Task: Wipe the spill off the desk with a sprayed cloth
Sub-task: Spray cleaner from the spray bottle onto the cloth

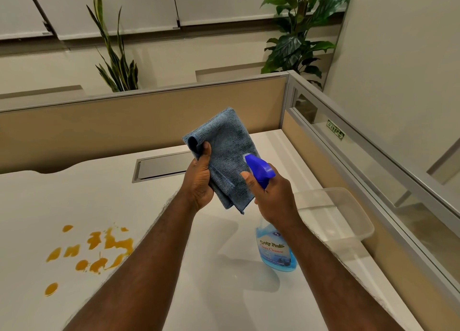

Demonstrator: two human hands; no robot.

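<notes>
Left hand (199,181) raised, fingers clenched, right hand (273,196) gripping, forearms converging

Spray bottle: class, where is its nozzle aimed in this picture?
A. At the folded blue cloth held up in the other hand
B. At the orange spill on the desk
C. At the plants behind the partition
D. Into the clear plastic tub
A: the right hand holds the spray bottle with its blue nozzle facing the blue cloth gripped by the left hand, while the orange spill lies unwiped on the desk.
</notes>
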